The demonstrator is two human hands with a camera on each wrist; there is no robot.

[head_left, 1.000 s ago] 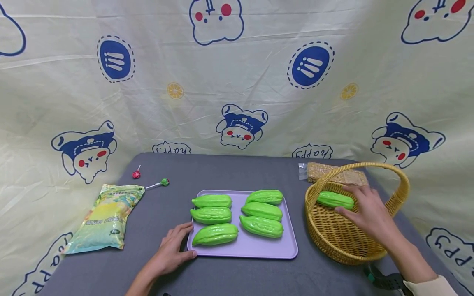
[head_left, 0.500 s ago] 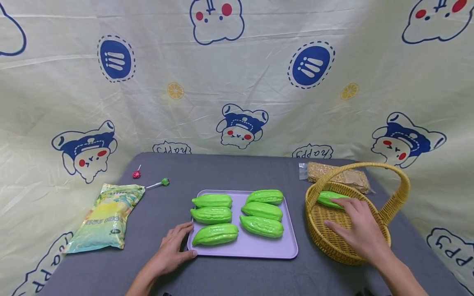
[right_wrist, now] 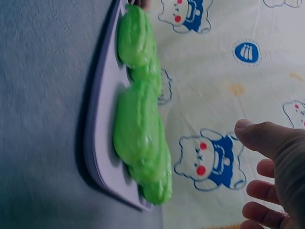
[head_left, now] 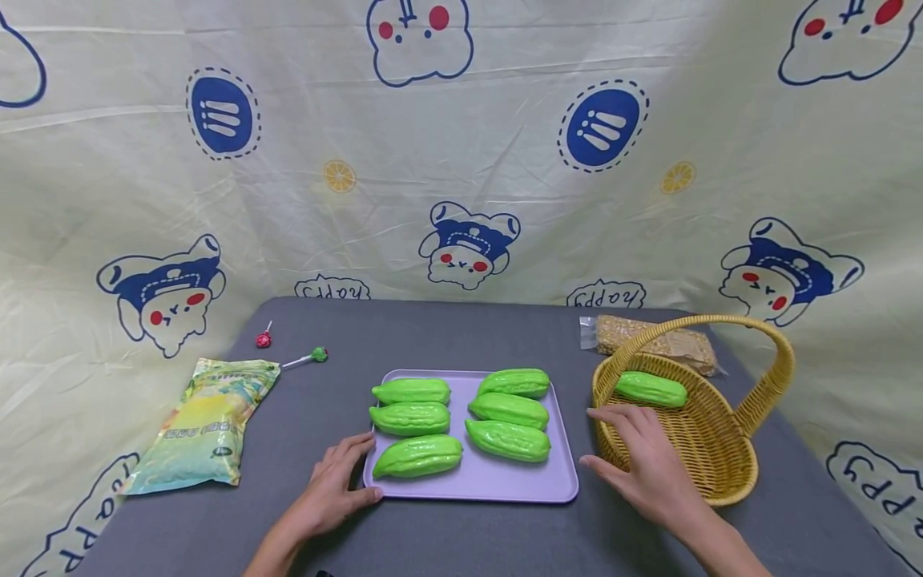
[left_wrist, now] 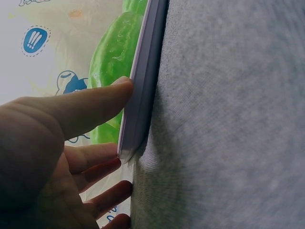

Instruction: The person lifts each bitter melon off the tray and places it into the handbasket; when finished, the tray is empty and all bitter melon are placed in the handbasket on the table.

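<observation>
A lilac tray [head_left: 515, 487] carries two columns of green bitter melons, one column on the left [head_left: 418, 456] and one on the right [head_left: 508, 441]. My left hand [head_left: 334, 490] rests at the tray's near left corner, fingers fairly straight; in the left wrist view the thumb [left_wrist: 102, 98] touches the rim. My right hand [head_left: 644, 465] hovers beside the left wall of a wicker basket [head_left: 721, 453], fingers spread, holding nothing. Inside the basket, at its back, lies one bitter melon [head_left: 651, 389]. The hand hides part of the basket's near left side.
The basket's tall handle [head_left: 771, 385] arches over it. Behind stands a clear bag of grains [head_left: 652, 336]. At the left lie a yellow-green snack bag [head_left: 205, 429], a red lollipop [head_left: 264, 340] and a green lollipop [head_left: 319, 354]. A printed cloth [head_left: 303, 240] hangs behind the table.
My right hand has drawn back from the bitter melon in the basket and moved left and nearer, toward the tray. The left hand and the tray have stayed in place.
</observation>
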